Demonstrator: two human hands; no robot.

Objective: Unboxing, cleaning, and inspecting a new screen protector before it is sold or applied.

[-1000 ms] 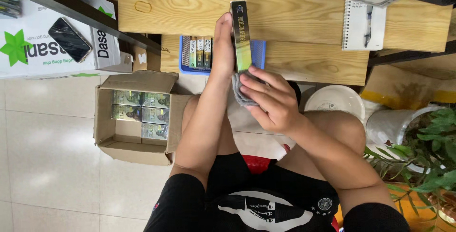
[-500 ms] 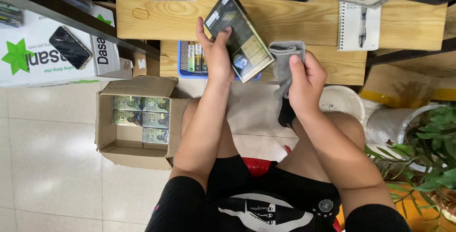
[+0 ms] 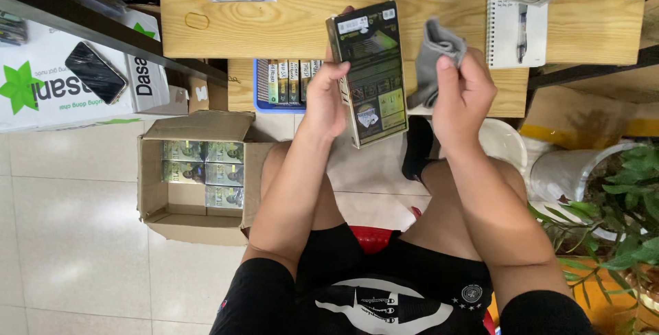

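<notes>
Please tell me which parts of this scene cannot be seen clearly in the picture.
Head view, the only one:
- The flat box: its far face is turned away; the left hand covers part of its left edge.
- The grey cloth: its lower part is hidden behind the right hand.
- The cardboard carton: lower packs lie hidden under the top row.
- The blue tray: the upper wooden shelf covers its far part.
- The packages at the top are cut off by the picture's edge.

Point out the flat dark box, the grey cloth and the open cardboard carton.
flat dark box (image 3: 371,67), head view, middle of its printed face
grey cloth (image 3: 432,60), head view, folded part above the right thumb
open cardboard carton (image 3: 154,201), head view, left inner wall
</notes>
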